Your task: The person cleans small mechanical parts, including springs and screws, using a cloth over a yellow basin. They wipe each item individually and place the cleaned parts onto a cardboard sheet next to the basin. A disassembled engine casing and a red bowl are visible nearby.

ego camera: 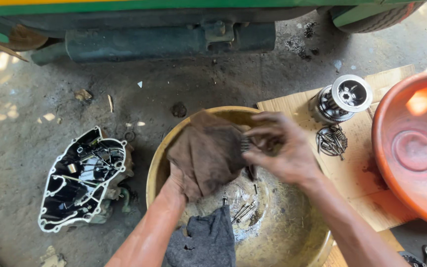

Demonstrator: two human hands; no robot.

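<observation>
Over a dented brass-coloured basin (292,232), my left hand (176,183) is wrapped in a dirty brown rag (206,153) and mostly hidden by it. My right hand (277,148) pinches a small dark metal part (246,144) against the rag; the part is largely covered by fingers and cloth. Several bolts (243,211) lie on the basin floor. A grey rag (203,242) hangs over the basin's near rim.
An open engine cover (82,178) lies on the concrete at left. On a cardboard sheet (292,106) at right stand a clutch assembly (342,98) and a pile of springs and bolts (331,141). An orange plastic basin (413,148) sits far right. A green vehicle (174,20) spans the top.
</observation>
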